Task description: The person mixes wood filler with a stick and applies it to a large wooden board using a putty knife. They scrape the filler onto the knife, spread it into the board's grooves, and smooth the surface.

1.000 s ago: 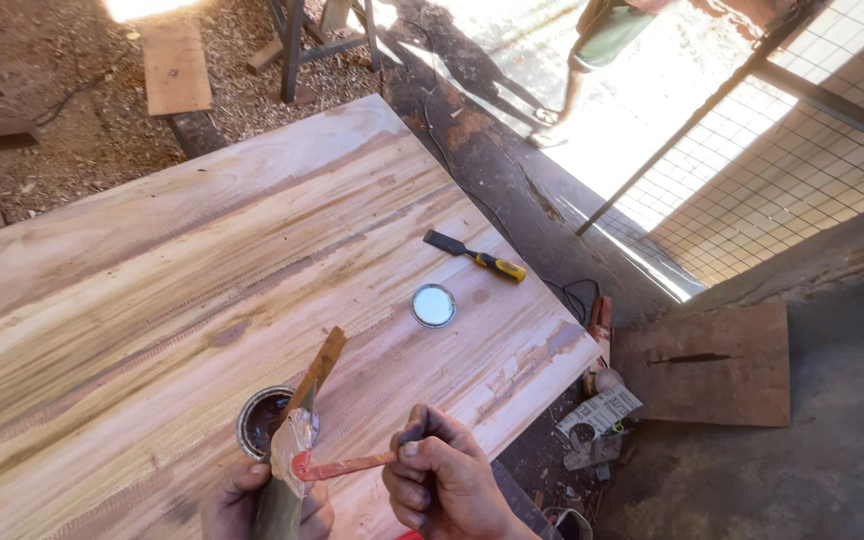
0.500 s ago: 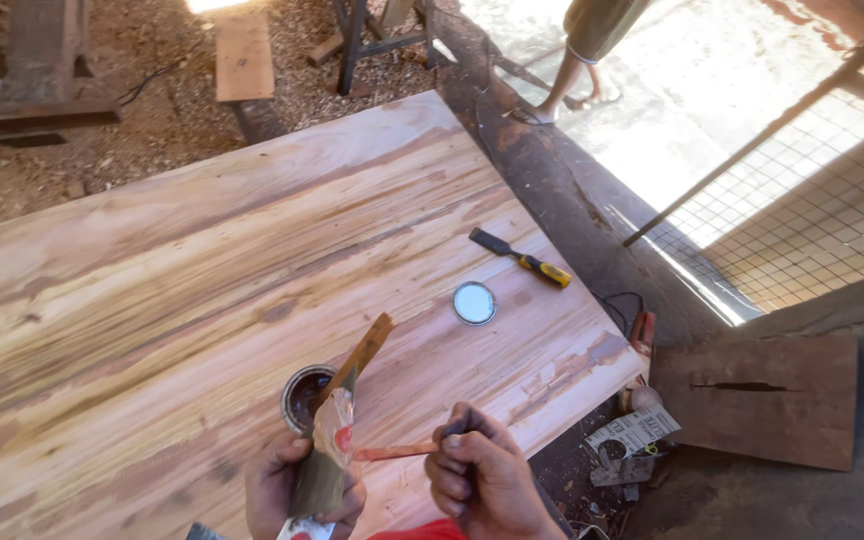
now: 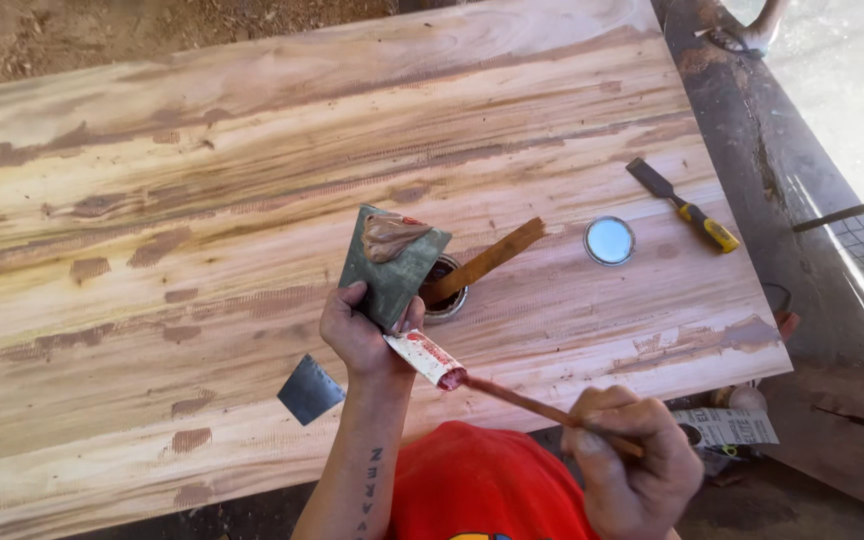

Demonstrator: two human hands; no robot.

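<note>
My left hand (image 3: 360, 335) grips a greenish flat scraper plate (image 3: 392, 262) with a dab of brown filler on its top, and also holds a small white tube smeared red (image 3: 426, 358). My right hand (image 3: 632, 462) is closed on a thin wooden stick (image 3: 527, 402) whose tip pokes into the tube's mouth. Both hands hover over the near edge of a large pale wooden slab (image 3: 252, 170). Behind the plate sits a small open tin (image 3: 446, 296) with a flat wooden stirrer (image 3: 487, 261) leaning in it.
The tin's round lid (image 3: 609, 240) lies to the right, and a yellow-handled chisel (image 3: 684, 205) beyond it. A dark metal scraper (image 3: 310, 389) lies on the slab near my left wrist. Brown filler patches dot the slab. Scrap wood and paper lie on the ground at right.
The view has come closer to the slab. My left hand has lifted and turned the plate so its face with filler shows, and the stick's tip has entered the tube.
</note>
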